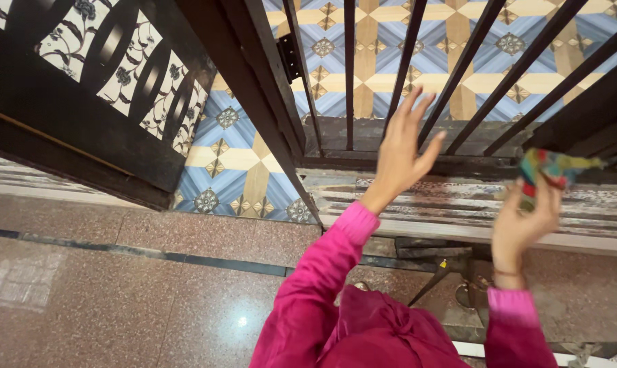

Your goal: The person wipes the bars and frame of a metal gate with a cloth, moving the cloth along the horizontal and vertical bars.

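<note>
Pink-sleeved hands, two: left hand (404, 153) spread loose by the bars (349, 75), right hand (523, 221) grasping one cloth (557, 167).

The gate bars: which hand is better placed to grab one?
Probably the left hand. It is open, empty and stretched up right by the dark gate bars. The right hand sits lower and already holds a colourful cloth.

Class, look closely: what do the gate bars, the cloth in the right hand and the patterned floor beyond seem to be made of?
Gate bars: probably dark painted metal, being thin, straight and rigid. Cloth in the right hand: soft multicoloured fabric, crumpled. Patterned floor: likely glazed ceramic tile, with a repeating printed blue and cream design.
</note>
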